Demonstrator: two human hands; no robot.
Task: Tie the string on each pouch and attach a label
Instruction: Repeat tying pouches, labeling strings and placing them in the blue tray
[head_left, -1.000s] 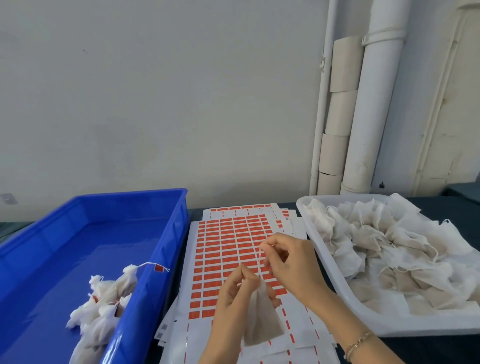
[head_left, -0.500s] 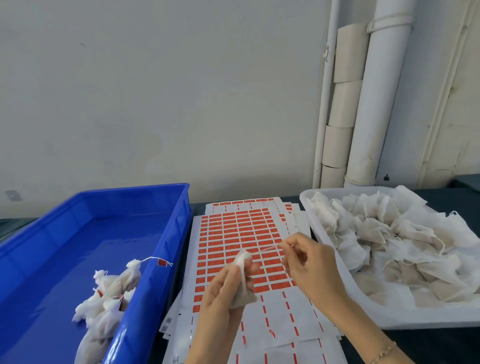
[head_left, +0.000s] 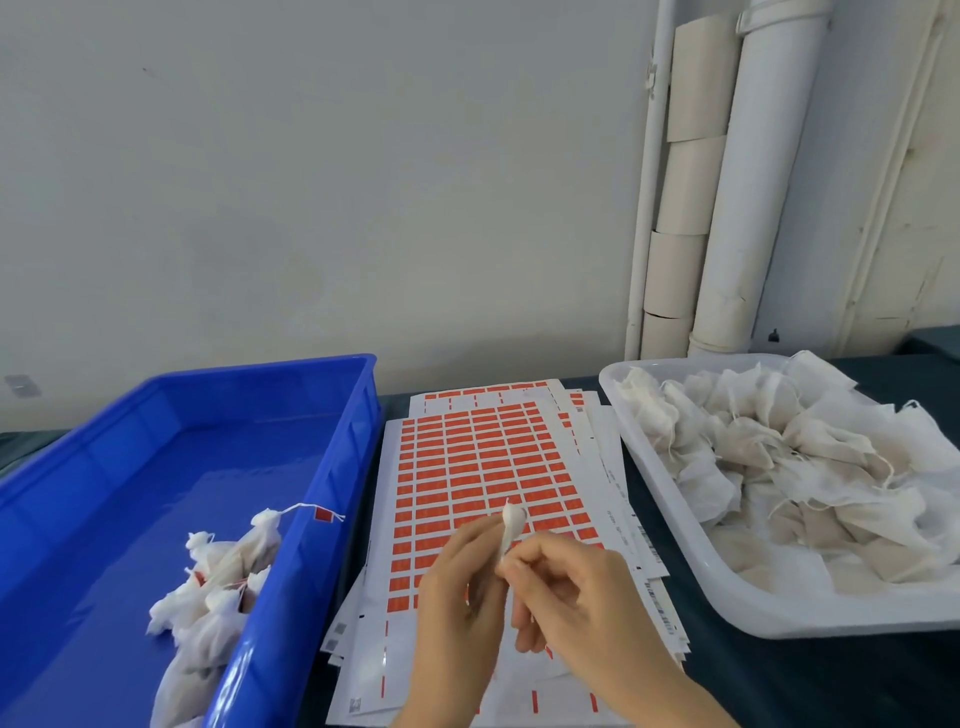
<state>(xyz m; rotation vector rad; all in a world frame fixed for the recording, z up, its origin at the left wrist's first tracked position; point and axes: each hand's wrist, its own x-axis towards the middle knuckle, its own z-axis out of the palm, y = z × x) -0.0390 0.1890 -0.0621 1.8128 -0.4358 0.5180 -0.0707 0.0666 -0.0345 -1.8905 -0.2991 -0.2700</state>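
Observation:
Over the stack of label sheets (head_left: 483, 457) my left hand (head_left: 457, 603) grips a small white pouch (head_left: 511, 525), whose gathered top sticks up above the fingers. My right hand (head_left: 576, 597) is pressed against it from the right, fingers curled and pinching at the pouch's neck; the string itself is too thin to make out. The sheets carry rows of small red labels. Finished pouches (head_left: 213, 587) with strings and red labels lie in the blue bin (head_left: 332, 447) at left. Untied pouches (head_left: 779, 467) fill the white tray (head_left: 691, 587) at right.
A pale wall runs behind the dark table (head_left: 779, 680). White pipes (head_left: 748, 171) and cardboard tubes (head_left: 680, 234) stand in the back right corner. One tied pouch's string and red label (head_left: 323, 514) hang over the blue bin's right rim.
My right hand has moved left, from pulling the string out sideways to meeting my left hand at the pouch's neck. The pouch is now bunched smaller in my left hand.

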